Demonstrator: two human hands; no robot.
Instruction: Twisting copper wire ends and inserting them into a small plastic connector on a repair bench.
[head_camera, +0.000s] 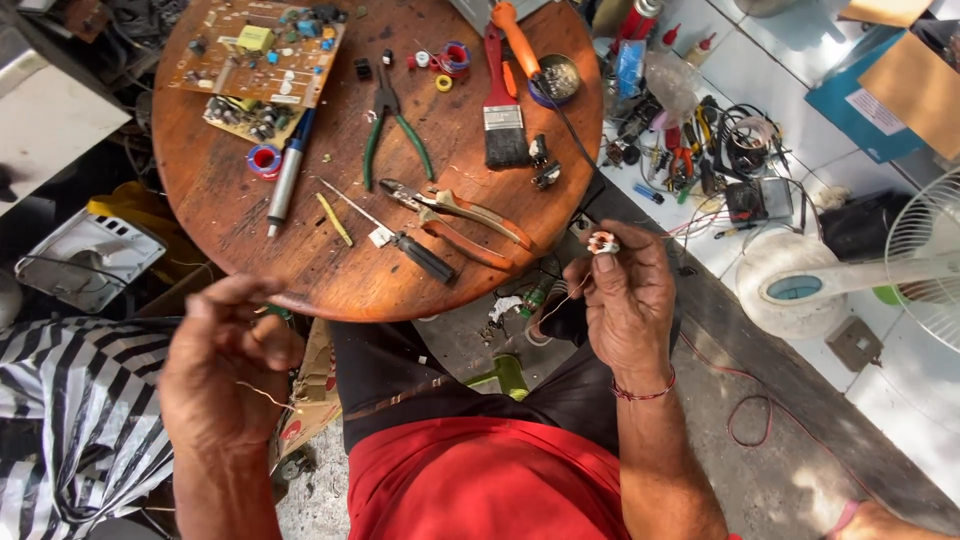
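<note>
Worn, scratched brown wood on the round table (230, 200); dull grey metal jaws, glossy green plastic grips on pliers (392, 125); coarse black bristles on paintbrush (503, 110); thin bare coppery wire (265, 394); matt red cloth shirt (480, 480).

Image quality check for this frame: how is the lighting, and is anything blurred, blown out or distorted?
Head view: bright dappled daylight across the round wooden table, tools sharp; the white tiled floor at right is near blown out; the left hand is softened by motion blur; the right hand, its grip on a small coil, is fairly crisp; wide-angle lens curves the table rim and the fan at the edge.
</note>
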